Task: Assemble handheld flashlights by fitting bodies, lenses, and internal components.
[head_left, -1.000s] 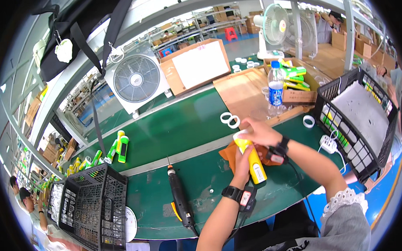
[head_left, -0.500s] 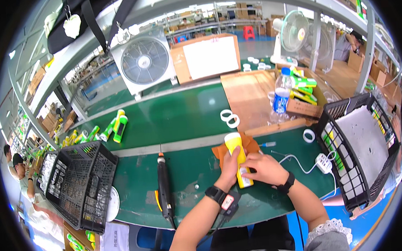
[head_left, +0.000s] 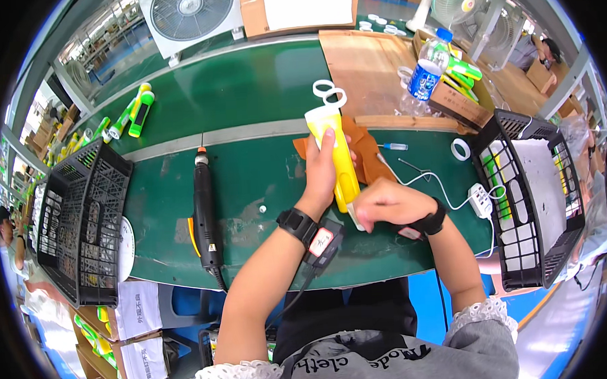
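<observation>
A yellow flashlight (head_left: 343, 168) with a white head is tilted over the green bench, its head pointing away from me. My left hand (head_left: 321, 169) is wrapped round its body, the thumb lying along the front. At the near, lower end a white end piece (head_left: 354, 218) shows. My right hand (head_left: 394, 203) is curled against this piece with bent fingers, partly hiding it. Under and behind the flashlight lies an orange-brown cloth (head_left: 368, 157). Two white rings (head_left: 333, 95) rest just beyond the flashlight's head.
A black electric screwdriver (head_left: 202, 206) lies left of my hands. Black crates stand at the left (head_left: 84, 230) and right (head_left: 520, 262). A white power strip (head_left: 480, 202) with its cord, a small screwdriver (head_left: 394, 146) and a water bottle (head_left: 425, 78) are to the right. Several green-yellow flashlights (head_left: 140, 115) lie far left.
My view has tilted downward. My right hand has moved from the flashlight's side to its lower end, where the white piece now shows. My left hand keeps hold of the body.
</observation>
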A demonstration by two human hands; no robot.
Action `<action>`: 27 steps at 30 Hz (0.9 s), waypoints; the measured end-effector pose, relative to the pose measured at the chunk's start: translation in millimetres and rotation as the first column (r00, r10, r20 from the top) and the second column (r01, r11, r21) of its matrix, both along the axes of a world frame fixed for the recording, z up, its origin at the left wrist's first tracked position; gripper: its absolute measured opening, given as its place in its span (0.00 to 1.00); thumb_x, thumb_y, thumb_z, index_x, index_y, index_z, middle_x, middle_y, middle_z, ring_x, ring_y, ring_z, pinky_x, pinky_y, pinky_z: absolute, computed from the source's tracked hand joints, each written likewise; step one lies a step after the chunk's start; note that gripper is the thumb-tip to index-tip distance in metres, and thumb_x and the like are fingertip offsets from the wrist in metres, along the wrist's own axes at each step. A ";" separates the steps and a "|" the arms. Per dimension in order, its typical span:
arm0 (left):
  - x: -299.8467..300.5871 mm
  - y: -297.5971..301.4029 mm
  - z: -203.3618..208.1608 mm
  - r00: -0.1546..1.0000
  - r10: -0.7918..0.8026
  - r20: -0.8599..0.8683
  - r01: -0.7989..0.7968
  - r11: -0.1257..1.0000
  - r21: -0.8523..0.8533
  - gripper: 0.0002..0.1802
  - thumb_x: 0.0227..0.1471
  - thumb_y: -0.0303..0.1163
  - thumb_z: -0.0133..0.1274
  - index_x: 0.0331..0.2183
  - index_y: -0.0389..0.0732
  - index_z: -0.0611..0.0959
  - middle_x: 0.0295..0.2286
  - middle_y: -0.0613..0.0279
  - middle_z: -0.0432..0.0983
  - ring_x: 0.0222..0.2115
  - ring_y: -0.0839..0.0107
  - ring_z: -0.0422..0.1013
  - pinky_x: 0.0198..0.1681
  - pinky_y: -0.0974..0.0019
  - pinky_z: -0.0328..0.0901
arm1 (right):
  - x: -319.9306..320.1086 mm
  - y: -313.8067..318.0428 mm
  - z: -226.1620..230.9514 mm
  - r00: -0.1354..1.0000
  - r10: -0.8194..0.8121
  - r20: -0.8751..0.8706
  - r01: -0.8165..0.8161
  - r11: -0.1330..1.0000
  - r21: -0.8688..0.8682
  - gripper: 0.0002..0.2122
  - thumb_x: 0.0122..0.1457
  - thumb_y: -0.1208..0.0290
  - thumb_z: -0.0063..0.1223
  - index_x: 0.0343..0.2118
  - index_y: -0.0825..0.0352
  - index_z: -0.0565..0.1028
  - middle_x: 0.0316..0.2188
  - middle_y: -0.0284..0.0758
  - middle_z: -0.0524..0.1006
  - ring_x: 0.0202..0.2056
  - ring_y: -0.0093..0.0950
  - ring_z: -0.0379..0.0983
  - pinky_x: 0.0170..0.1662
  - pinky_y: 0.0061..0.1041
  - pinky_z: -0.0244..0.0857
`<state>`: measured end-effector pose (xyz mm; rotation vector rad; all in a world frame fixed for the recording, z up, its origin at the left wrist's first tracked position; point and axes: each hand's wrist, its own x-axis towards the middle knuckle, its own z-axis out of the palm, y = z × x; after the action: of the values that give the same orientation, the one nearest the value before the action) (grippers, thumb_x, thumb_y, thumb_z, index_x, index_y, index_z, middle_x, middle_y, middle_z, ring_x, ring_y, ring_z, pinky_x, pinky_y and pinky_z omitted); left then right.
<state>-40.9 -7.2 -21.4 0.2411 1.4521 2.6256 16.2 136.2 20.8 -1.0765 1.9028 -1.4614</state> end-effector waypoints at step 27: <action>12.6 6.2 -4.3 0.998 -0.064 -0.007 0.064 0.998 0.027 0.14 0.54 0.37 0.41 0.41 0.41 0.63 0.30 0.60 0.67 0.23 0.71 0.68 0.24 0.66 0.66 | -27.4 39.5 -12.0 0.433 -0.680 -0.592 0.884 0.447 0.134 0.08 0.51 0.67 0.50 0.26 0.66 0.67 0.18 0.39 0.72 0.23 0.39 0.70 0.25 0.35 0.62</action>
<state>-28.3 -1.0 -25.7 0.2930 1.3881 2.5973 -11.3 175.7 8.8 -0.2038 3.2147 -1.0780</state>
